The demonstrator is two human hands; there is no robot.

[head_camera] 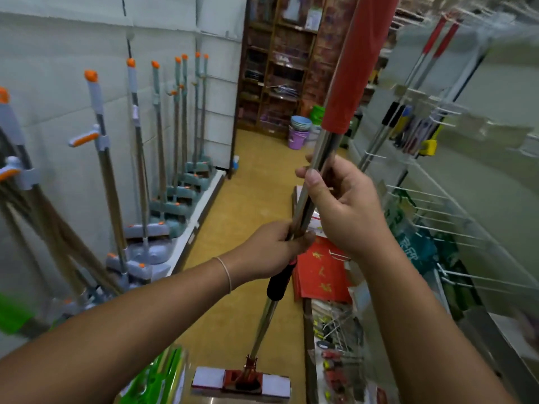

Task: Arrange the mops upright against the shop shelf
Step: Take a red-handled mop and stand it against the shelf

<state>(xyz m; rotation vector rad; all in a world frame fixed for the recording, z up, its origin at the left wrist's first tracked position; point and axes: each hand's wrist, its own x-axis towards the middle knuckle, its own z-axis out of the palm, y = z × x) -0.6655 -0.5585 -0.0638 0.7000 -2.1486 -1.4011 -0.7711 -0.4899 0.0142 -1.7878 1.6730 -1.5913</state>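
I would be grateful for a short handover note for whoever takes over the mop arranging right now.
Left hand grips the steel pole of the red-sleeved sponge mop; right hand grips it higher up.
Its white sponge head is down by the yellow floor, mid-aisle.
Done: grey mops with orange caps stand along the left white shelf.
Left: stand this one against a shelf.

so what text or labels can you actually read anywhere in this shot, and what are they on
Nothing can be read for certain.
Red packets on the right shelf: gold characters, too blurred to read.
Green and teal packets on the wire rack: pale characters, too blurred to read.
Tags on the grey mop handles at the left wall: too small to read.
Red-sleeved mop held by the left hand and right hand: no text shows.
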